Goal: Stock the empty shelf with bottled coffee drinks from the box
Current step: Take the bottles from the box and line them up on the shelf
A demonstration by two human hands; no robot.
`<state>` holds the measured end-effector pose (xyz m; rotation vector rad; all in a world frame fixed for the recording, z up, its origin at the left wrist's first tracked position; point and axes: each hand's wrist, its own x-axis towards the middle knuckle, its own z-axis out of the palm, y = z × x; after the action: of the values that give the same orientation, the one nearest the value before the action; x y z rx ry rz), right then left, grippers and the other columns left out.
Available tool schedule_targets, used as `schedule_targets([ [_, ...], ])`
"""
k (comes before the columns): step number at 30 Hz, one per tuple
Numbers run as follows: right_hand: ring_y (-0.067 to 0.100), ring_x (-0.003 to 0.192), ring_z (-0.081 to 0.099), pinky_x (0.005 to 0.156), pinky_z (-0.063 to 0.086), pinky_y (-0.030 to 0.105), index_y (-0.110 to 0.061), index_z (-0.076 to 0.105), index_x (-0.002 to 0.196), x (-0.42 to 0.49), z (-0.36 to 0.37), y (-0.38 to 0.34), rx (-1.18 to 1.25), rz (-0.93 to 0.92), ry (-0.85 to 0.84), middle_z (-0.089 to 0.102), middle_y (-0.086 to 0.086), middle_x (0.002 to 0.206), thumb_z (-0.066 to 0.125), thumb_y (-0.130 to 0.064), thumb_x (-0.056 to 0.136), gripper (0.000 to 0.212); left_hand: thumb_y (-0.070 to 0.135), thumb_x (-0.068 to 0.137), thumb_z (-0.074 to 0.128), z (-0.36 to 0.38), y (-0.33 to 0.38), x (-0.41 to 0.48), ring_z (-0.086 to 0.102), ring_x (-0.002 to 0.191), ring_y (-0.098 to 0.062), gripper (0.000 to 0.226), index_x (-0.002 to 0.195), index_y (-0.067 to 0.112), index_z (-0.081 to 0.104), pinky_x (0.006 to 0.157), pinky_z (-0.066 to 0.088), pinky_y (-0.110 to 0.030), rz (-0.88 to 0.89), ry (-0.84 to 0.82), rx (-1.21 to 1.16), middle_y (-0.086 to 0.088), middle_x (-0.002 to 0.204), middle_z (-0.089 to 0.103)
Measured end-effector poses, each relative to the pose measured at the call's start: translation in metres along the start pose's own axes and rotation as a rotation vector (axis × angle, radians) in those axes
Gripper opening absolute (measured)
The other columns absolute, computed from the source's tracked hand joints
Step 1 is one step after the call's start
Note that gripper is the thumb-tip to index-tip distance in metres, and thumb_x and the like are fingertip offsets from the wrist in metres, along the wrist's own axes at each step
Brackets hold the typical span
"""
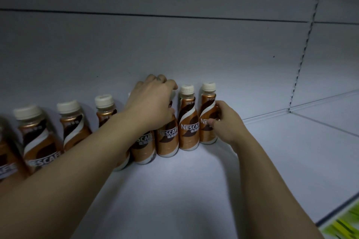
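A row of coffee bottles (188, 120) stands along the far back of the white shelf (194, 190). The left hand (151, 103) grips one bottle's top; the right hand (225, 120) pinches the rightmost bottle (206, 116).

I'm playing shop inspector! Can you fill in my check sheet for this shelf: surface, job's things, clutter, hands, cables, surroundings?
Surface: white shelf, bare to the right of the bottles.
Job's things: Nescafé coffee bottles upright in a row along the back.
Clutter: nothing seen.
Hands: left hand grips the top of the third bottle from the right; right hand holds the side of the rightmost bottle.
Cables: nothing seen.
Surroundings: white back panel, slotted upright, blurred green-yellow item at lower right.
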<state>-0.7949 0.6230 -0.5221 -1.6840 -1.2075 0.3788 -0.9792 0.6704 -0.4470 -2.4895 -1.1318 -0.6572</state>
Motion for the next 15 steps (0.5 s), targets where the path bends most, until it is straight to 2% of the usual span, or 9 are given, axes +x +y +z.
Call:
schedule_targets([
  [4, 0.019, 0.112, 0.053, 0.097, 0.043, 0.036, -0.018, 0.039, 0.140, -0.005, 0.000, -0.002, -0.019, -0.017, -0.073, 0.055, 0.001, 0.122, 0.059, 0.002, 0.082, 0.065, 0.036, 0.085, 0.067, -0.001, 0.005, 0.006, 0.042, 0.125, -0.026, 0.065, 0.142, 0.021, 0.038, 0.102, 0.036, -0.042, -0.005, 0.033, 0.008, -0.006, 0.136, 0.048],
  [6, 0.028, 0.123, 0.051, 0.102, 0.044, 0.043, -0.018, 0.034, 0.146, -0.004, 0.001, -0.003, 0.000, -0.020, -0.002, 0.049, 0.009, 0.135, 0.061, -0.002, 0.080, 0.073, 0.035, 0.085, 0.066, 0.000, 0.009, 0.009, 0.040, 0.127, -0.026, 0.068, 0.145, 0.025, 0.034, 0.103, 0.034, -0.043, 0.009, 0.033, -0.002, -0.006, 0.139, 0.047],
  [8, 0.030, 0.128, 0.047, 0.105, 0.042, 0.046, -0.018, 0.028, 0.150, -0.005, 0.000, -0.006, 0.001, 0.013, 0.063, 0.042, 0.012, 0.144, 0.062, -0.005, 0.082, 0.077, 0.033, 0.087, 0.065, 0.001, 0.013, 0.012, 0.039, 0.128, -0.026, 0.067, 0.145, 0.031, 0.031, 0.103, 0.033, -0.044, 0.037, 0.012, -0.004, -0.005, 0.139, 0.045],
  [10, 0.025, 0.114, 0.054, 0.095, 0.046, 0.039, -0.014, 0.039, 0.143, -0.007, 0.000, -0.005, -0.017, 0.002, 0.078, 0.052, 0.011, 0.135, 0.061, -0.006, 0.083, 0.064, 0.032, 0.088, 0.063, 0.003, 0.014, 0.013, 0.039, 0.127, -0.026, 0.065, 0.144, 0.035, 0.032, 0.102, 0.032, -0.044, 0.071, -0.001, 0.024, -0.004, 0.139, 0.045],
  [12, 0.021, 0.101, 0.057, 0.083, 0.043, 0.030, -0.014, 0.050, 0.131, -0.008, 0.001, -0.006, -0.033, -0.003, 0.075, 0.061, 0.007, 0.121, 0.063, -0.008, 0.083, 0.050, 0.032, 0.088, 0.062, 0.006, 0.014, 0.012, 0.041, 0.126, -0.025, 0.063, 0.143, 0.037, 0.033, 0.102, 0.033, -0.044, 0.087, 0.002, 0.034, -0.003, 0.139, 0.046],
  [15, 0.023, 0.108, 0.058, 0.087, 0.044, 0.031, -0.016, 0.049, 0.131, -0.008, 0.005, -0.003, -0.065, 0.023, 0.058, 0.063, 0.004, 0.121, 0.068, -0.018, 0.084, 0.051, 0.034, 0.089, 0.061, 0.008, 0.011, 0.011, 0.042, 0.125, -0.025, 0.063, 0.145, 0.036, 0.033, 0.101, 0.033, -0.043, 0.093, 0.006, 0.026, -0.002, 0.138, 0.048],
])
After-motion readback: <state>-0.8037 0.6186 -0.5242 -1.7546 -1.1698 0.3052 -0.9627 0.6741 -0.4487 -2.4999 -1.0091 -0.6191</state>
